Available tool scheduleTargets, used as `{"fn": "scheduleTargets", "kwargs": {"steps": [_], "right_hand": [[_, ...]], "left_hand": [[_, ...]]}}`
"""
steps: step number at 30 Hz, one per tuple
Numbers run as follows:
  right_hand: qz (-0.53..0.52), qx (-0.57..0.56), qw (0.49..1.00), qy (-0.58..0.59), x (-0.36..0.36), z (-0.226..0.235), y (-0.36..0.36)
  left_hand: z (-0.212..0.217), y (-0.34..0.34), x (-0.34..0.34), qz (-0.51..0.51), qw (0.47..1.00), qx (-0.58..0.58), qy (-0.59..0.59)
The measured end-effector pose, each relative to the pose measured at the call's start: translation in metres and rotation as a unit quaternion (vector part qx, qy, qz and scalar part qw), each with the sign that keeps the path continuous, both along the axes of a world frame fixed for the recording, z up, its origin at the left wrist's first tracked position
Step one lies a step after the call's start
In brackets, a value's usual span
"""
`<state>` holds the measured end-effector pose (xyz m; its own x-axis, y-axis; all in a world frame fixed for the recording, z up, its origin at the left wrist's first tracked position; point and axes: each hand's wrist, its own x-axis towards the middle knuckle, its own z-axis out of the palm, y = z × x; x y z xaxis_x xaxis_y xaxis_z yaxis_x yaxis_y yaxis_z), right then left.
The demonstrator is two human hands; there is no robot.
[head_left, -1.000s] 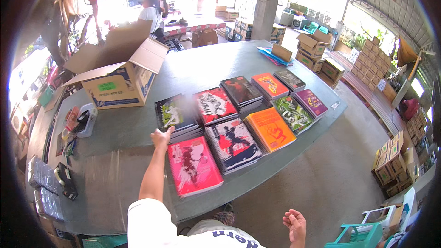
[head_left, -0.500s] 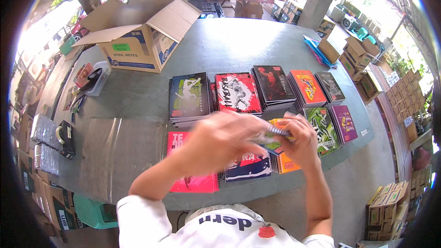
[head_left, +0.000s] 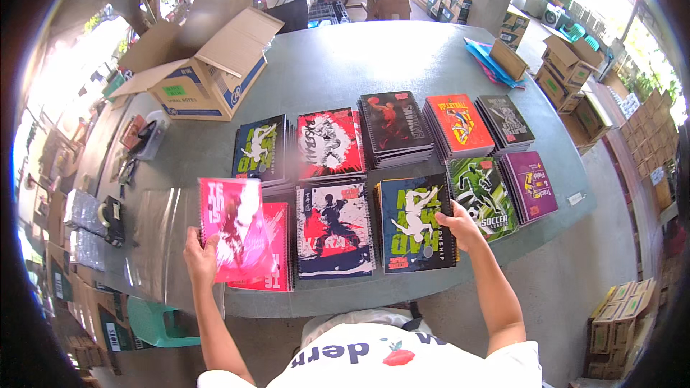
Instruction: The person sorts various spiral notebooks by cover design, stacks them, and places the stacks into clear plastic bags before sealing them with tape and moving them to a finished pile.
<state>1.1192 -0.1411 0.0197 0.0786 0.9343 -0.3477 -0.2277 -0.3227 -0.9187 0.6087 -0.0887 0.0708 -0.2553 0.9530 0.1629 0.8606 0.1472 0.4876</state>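
My left hand (head_left: pixel 200 255) grips a pink spiral notebook (head_left: pixel 231 230) by its left edge, thumb on the cover. That notebook is raised above a pink notebook stack (head_left: pixel 279 262) at the front left. My right hand (head_left: pixel 462 228) pinches the right edge of a dark blue and green spiral notebook (head_left: pixel 413 223), which covers most of the pile under it. Between them lies a white, red and navy notebook stack (head_left: pixel 334 230). Just right of my right hand sit a green soccer notebook (head_left: pixel 481 197) and a purple notebook stack (head_left: pixel 533 187).
Behind stand more stacks: a blue-green notebook (head_left: pixel 259 147), a red-white one (head_left: pixel 330 142), a black one (head_left: pixel 397 122), an orange one (head_left: pixel 460 123) and a grey one (head_left: pixel 507 121). An open carton (head_left: pixel 194 93), clear plastic sheets (head_left: pixel 162 244) and a tape dispenser (head_left: pixel 113 221) are left.
My hands, together over the front stacks before, have moved apart. The left now holds up a pink notebook at the left; the right holds the blue-green notebook. The head view has shifted.
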Motion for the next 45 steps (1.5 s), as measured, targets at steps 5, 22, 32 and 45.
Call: {"fn": "scheduleTargets", "kwargs": {"steps": [5, 22, 32, 45], "right_hand": [[-0.014, -0.122, 0.98, 0.154, -0.002, 0.013, 0.002], [0.101, -0.024, 0.992, 0.066, 0.119, 0.004, 0.011], [0.14, -0.113, 0.923, 0.339, 0.147, -0.015, 0.016], [0.063, -0.069, 0.887, 0.453, 0.138, -0.003, -0.024]], "left_hand": [[0.007, -0.02, 0.15, -0.095, 0.887, -0.022, -0.452], [0.059, -0.069, 0.272, -0.124, 0.932, 0.249, -0.23], [0.049, 0.0, 0.406, -0.605, 0.781, 0.132, -0.083], [-0.059, 0.132, 0.395, -0.332, 0.925, 0.109, 0.147]]}}
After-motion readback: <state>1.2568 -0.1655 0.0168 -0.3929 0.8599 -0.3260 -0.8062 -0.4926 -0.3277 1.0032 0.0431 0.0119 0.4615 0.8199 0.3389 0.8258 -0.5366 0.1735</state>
